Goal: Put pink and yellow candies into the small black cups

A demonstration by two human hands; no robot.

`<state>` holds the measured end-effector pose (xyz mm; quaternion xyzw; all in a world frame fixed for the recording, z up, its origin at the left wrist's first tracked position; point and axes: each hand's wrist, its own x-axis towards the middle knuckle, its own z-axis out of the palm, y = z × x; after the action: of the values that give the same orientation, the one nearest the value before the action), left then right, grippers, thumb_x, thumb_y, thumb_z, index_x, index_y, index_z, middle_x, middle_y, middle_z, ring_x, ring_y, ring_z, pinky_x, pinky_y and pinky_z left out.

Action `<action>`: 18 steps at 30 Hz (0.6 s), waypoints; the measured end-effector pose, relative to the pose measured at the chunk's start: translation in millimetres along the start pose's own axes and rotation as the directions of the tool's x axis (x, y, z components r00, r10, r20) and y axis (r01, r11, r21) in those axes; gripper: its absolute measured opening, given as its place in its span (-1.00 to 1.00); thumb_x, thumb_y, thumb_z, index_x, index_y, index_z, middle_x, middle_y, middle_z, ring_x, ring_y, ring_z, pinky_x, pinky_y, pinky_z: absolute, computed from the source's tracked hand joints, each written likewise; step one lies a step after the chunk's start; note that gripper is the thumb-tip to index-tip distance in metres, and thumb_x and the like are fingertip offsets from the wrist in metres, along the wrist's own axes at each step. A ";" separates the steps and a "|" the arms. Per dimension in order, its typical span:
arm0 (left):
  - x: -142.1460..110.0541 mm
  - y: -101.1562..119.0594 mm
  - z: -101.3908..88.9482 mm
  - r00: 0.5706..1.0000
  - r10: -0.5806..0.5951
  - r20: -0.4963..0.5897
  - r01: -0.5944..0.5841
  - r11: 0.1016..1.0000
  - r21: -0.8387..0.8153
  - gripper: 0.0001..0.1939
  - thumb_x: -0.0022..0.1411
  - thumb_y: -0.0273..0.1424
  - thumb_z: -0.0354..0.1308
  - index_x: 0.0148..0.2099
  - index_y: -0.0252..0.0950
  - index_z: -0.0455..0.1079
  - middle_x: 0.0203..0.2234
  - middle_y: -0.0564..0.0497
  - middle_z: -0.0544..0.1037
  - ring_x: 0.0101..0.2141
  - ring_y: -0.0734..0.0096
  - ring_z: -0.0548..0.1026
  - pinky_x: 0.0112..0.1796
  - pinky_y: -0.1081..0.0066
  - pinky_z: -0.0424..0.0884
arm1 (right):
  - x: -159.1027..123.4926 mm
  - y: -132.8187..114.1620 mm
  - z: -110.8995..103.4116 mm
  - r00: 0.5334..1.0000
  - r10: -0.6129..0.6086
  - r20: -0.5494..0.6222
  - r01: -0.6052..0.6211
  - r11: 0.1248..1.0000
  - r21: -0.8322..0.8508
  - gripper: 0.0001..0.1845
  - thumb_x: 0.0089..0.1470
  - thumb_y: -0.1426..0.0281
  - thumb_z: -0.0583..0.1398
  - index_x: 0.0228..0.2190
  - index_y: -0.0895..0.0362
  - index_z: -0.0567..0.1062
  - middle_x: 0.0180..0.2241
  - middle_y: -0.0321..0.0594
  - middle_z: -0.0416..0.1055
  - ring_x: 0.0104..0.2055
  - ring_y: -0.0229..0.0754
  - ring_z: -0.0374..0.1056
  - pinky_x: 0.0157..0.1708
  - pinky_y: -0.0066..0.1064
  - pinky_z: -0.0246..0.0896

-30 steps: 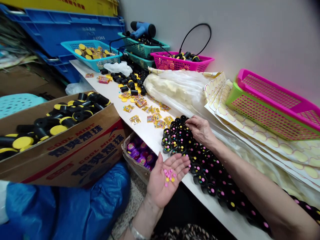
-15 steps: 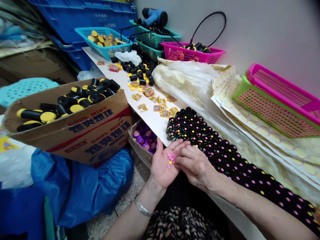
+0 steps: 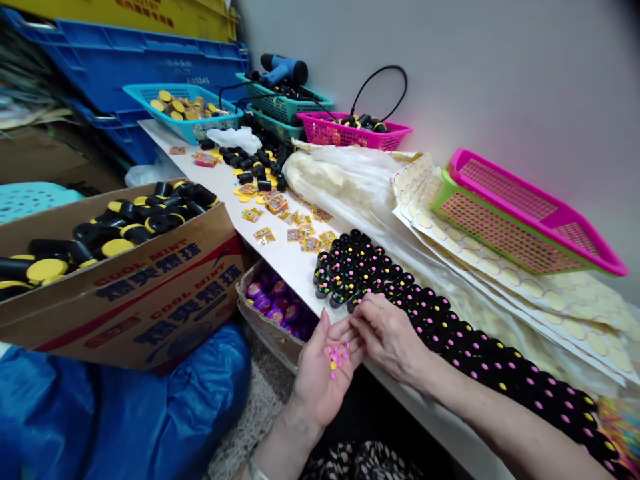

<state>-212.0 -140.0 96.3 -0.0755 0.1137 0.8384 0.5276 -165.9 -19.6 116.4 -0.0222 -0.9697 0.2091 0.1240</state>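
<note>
My left hand [image 3: 319, 393] is palm up and cupped, holding a small heap of pink candies [image 3: 338, 353] with a yellow one among them. Over its fingertips is my right hand [image 3: 393, 339], thumb and fingers pinched together; whatever is between them is too small or hidden to make out. Just beyond both hands, black cylindrical cups [image 3: 425, 310] stand in close rows along the white table [image 3: 295, 267]. Most cups show a pink or yellow candy inside. Small multicoloured bits show in the cups at the near left end of the rows.
Left stands a cardboard box [image 3: 165, 293] of black-and-yellow tubes; a smaller box [image 3: 270, 343] holds purple round packs. Yellow sachets [image 3: 305, 233] and loose black tubes lie farther along. Baskets [image 3: 350, 133], a blue heat gun [image 3: 283, 70] and sticker sheets [image 3: 500, 260] line the wall.
The view has turned, so the surroundings sit lower and further left. My right hand has shifted from above the candies in my left palm toward its fingertips, nearer the cups.
</note>
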 end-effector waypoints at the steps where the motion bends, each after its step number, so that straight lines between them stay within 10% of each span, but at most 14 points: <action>1: 0.6 0.2 0.2 1.000 0.008 -0.008 -0.008 1.000 0.004 -0.53 0.27 -0.22 -0.19 0.00 -0.49 0.29 -0.12 -0.21 0.42 -0.14 0.34 0.40 -0.09 0.35 0.28 | -1.0 0.8 3.6 1.000 -0.009 -0.029 0.008 0.999 -0.032 -0.82 0.08 0.50 -0.02 -0.50 0.15 0.31 -0.48 -0.25 0.23 -0.41 -0.28 0.13 -0.41 -0.45 0.06; 11: 9.5 4.1 -1.1 0.997 0.031 -0.075 -0.032 0.999 -0.007 -0.57 0.26 -0.25 -0.16 -0.10 -0.48 0.36 -0.21 -0.19 0.46 -0.19 0.37 0.42 -0.15 0.41 0.34 | -7.8 12.3 24.2 0.936 -0.345 -0.072 0.285 0.862 -0.418 -0.72 0.11 0.50 -0.08 -0.40 0.23 0.41 -0.43 -0.12 0.28 -0.39 -0.19 0.11 -0.42 -0.33 -0.02; 18: 15.0 4.1 -4.1 0.998 0.033 -0.044 -0.035 0.999 -0.039 -0.55 0.25 -0.23 -0.15 -0.11 -0.52 0.36 -0.19 -0.21 0.45 -0.10 0.32 0.37 -0.04 0.36 0.25 | -1.2 22.5 19.7 0.986 -0.141 -0.092 0.135 0.988 -0.071 -0.75 0.07 0.52 -0.05 -0.37 0.17 0.41 -0.48 -0.22 0.26 -0.43 -0.27 0.14 -0.45 -0.44 0.04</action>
<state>-222.1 -129.8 89.1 -0.1020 0.1097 0.8476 0.5090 -169.9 -7.0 89.5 0.0309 -0.9680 0.1673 0.1843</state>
